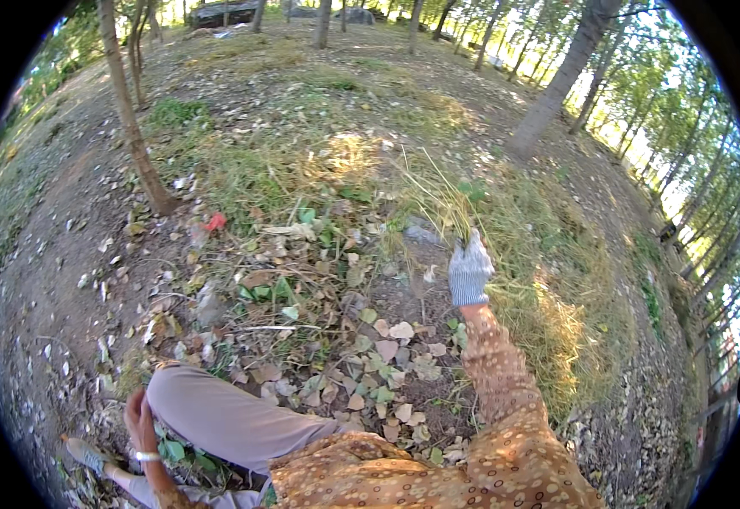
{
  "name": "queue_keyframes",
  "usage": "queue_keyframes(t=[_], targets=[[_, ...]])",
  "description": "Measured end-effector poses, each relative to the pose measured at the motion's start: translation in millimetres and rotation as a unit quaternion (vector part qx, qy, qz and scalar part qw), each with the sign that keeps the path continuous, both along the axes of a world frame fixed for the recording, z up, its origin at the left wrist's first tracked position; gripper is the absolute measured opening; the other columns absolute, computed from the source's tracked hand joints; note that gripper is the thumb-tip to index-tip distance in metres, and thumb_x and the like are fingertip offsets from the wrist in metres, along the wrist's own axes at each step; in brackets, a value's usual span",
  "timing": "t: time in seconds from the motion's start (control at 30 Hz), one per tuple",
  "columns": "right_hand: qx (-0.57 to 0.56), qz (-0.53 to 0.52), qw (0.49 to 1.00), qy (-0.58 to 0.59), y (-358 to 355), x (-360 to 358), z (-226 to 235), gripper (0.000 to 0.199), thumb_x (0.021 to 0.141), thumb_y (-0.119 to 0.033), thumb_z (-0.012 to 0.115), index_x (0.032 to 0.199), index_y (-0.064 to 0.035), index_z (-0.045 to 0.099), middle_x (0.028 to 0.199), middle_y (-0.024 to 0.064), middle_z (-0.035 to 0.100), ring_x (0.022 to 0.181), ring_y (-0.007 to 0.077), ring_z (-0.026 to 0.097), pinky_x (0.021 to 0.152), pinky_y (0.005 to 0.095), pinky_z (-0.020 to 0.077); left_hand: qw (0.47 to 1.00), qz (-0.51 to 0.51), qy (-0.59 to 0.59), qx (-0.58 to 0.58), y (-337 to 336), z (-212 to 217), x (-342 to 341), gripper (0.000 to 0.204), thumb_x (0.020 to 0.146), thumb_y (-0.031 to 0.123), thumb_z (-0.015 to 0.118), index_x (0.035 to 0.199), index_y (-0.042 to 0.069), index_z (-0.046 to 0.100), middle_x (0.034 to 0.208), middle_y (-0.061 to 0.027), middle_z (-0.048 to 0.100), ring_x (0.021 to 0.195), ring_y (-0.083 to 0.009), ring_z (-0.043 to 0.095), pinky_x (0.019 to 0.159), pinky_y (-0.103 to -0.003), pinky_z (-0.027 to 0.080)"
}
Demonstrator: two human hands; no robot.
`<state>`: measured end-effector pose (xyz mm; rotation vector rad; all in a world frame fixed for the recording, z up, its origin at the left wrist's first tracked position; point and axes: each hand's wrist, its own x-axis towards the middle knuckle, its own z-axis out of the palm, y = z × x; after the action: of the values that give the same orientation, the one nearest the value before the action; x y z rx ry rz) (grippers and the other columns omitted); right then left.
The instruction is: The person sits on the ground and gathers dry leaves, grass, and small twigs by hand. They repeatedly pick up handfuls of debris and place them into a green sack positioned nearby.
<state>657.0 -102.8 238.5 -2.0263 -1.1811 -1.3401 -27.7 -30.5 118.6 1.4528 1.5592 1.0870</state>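
Note:
My right hand [470, 259], in a white knit glove with a grey-striped cuff, reaches forward over the ground. Its fingers are closed around a tuft of dry grass [448, 212], whose pale stalks fan up and to the left. Bare, with a white band at the wrist, my left hand [138, 417] is beside my bent knee at the lower left. Its fingers look loosely extended, and nothing shows in them. Yellowed cut grass [548, 327] lies in a thick layer right of my right forearm.
Fallen leaves [387, 348] and thin twigs cover the soil before my knees. A slim tree trunk [137, 127] rises at the left, a thicker trunk [557, 81] at the right. A red scrap [215, 222] lies near the slim trunk. More trees stand behind.

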Motion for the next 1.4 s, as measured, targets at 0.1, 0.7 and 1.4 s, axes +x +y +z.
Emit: queue_keyframes(t=[0.1,0.7,1.4], targets=[[0.014,0.049,0.997,0.065,3,-36,-16,0.039,0.083,-0.014,0.063,0.117,0.0043,0.057,0.094,0.0204,0.065,0.081,0.0327,0.064,0.071,0.0419,0.0496,0.994,-0.024,-0.013,0.103,9,125,98,0.031,0.091,0.016,0.058,0.116,-0.001,0.060,0.113,-0.0113,0.063,0.102,-0.0193,0.059,0.091,-0.029,0.045],[0.158,0.369,0.718,0.569,-65,-138,73,0.030,0.086,-0.002,0.059,0.115,0.0050,0.059,0.090,0.0114,0.066,0.076,0.0149,0.062,0.068,0.0288,0.0505,0.830,-0.450,-0.137,-0.301,27,-19,398,0.137,0.058,0.052,0.083,0.143,-0.009,-0.004,0.148,-0.0311,0.012,0.139,-0.0367,0.016,0.114,-0.042,0.017],[-0.448,0.291,0.791,0.299,-36,-218,16,0.042,0.083,-0.040,0.064,0.107,-0.0057,0.058,0.095,0.0171,0.064,0.076,0.0300,0.063,0.070,0.0456,0.0495,0.904,-0.159,-0.371,-0.141,10,20,368,0.035,0.096,0.033,0.050,0.086,0.001,0.055,0.069,-0.0061,0.056,0.066,-0.0182,0.057,0.068,-0.033,0.051]])
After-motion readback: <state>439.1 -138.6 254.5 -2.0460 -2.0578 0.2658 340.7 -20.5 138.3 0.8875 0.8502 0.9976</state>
